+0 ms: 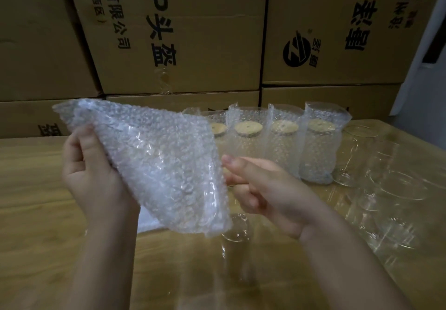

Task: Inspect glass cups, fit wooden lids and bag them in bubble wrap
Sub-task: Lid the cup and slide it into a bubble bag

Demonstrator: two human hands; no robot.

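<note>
Left hand point(96, 172), right hand point(263, 189) apparently pinch bubble-wrap bag point(164, 165).

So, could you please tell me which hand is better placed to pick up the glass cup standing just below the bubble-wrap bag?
The right hand, I think. It only pinches the edge of the bubble-wrap bag and is nearest the glass cup, while the left hand grips the bag more fully.
</note>
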